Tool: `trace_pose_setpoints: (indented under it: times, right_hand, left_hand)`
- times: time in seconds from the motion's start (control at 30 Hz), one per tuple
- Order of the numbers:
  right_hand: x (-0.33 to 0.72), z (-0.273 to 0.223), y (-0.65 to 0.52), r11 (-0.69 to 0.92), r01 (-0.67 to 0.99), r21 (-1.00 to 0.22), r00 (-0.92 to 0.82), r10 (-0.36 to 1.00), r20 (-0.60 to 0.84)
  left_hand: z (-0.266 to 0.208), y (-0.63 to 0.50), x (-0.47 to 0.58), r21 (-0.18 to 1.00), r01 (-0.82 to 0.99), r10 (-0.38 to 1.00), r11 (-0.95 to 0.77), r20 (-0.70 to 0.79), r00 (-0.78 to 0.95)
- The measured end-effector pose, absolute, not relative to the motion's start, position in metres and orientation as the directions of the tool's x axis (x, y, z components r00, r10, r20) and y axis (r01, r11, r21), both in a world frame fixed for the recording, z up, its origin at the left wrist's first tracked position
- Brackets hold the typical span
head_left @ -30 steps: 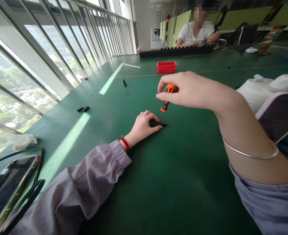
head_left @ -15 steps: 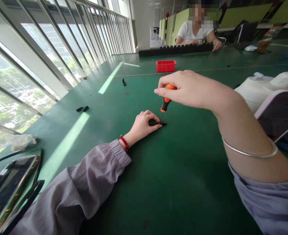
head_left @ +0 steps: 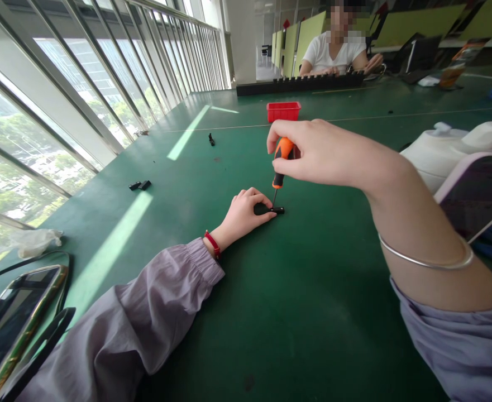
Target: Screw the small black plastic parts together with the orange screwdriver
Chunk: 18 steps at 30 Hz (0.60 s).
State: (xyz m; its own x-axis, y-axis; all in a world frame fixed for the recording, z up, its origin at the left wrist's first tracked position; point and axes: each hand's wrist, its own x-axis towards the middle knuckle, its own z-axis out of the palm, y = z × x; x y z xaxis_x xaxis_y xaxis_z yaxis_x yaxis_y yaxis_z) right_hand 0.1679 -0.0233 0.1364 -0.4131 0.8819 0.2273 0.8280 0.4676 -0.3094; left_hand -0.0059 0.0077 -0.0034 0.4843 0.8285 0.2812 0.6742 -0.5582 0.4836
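Observation:
On the green table my left hand (head_left: 248,213) is closed around a small black part (head_left: 277,210), keeping it flat against the surface. The kind of part is too small to make out. My right hand (head_left: 308,148) grips an orange-and-black screwdriver (head_left: 277,180) by the top of its handle. The screwdriver stands nearly upright, and its metal tip meets the black part close to my left fingertips. My fingers hide some of the handle and the part's left portion.
A red bin (head_left: 283,111) stands farther back. Small black pieces (head_left: 140,185) lie left, another (head_left: 211,139) beyond them. A phone (head_left: 22,318) is at lower left, a white container (head_left: 432,153) at right. A person (head_left: 333,53) sits behind a long black strip (head_left: 300,85).
My right fingers have shifted on the screwdriver handle, and the handle has tilted slightly left to stand more upright. My left hand stays put. The other person's hand has lifted off the table.

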Motion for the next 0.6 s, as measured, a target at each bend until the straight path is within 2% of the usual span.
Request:
trace_pose_setpoints:
  times: [0.47,0.6]
  right_hand:
    - [0.1641,0.1372,-0.0212,0.469,0.823,-0.322,-0.42,0.882,0.212]
    - [0.1687,0.1381,-0.018,0.436,0.852,-0.29,-0.365,0.892,0.268]
  left_hand:
    - [-0.0045,0.0082,-0.0065,0.478,0.675,0.826,-0.562,0.281,0.489]
    - [-0.0043,0.0064,-0.0068,0.473,0.678,0.826,-0.562,0.273,0.494]
